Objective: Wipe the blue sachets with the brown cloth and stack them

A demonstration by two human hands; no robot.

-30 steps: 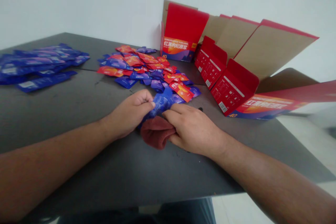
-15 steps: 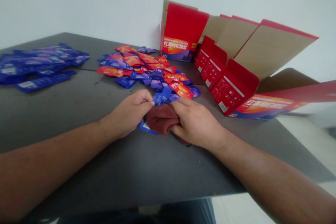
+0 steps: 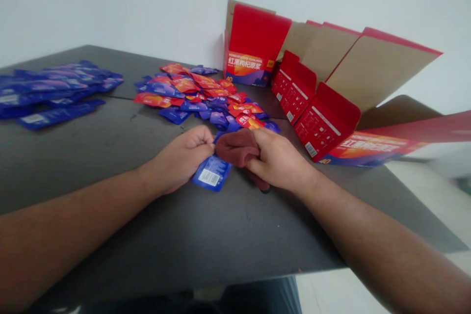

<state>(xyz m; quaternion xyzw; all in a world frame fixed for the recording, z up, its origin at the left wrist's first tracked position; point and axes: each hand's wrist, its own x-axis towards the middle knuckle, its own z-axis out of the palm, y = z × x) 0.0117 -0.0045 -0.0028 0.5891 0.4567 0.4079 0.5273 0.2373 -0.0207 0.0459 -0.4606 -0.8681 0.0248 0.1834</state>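
Note:
My left hand [image 3: 187,157] pinches the side edge of a blue sachet [image 3: 212,172], whose lower part shows a white barcode label. In my right hand [image 3: 277,161] is a bunched brown cloth [image 3: 237,147], which lies over the upper part of that sachet. One end of the cloth hangs below my right fingers. Just beyond both hands, a mixed pile of red and blue sachets [image 3: 206,92] rests on the dark table [image 3: 176,235].
Stacked blue sachets [image 3: 59,86] lie at the far left. Open red boxes with raised flaps stand at the back [image 3: 248,59] and along the right [image 3: 327,120], near the table's right edge. A pale wall is behind.
My right hand and the brown cloth have moved up and slightly right along the sachet, uncovering its barcode label. My left hand has kept its pinch in nearly the same place.

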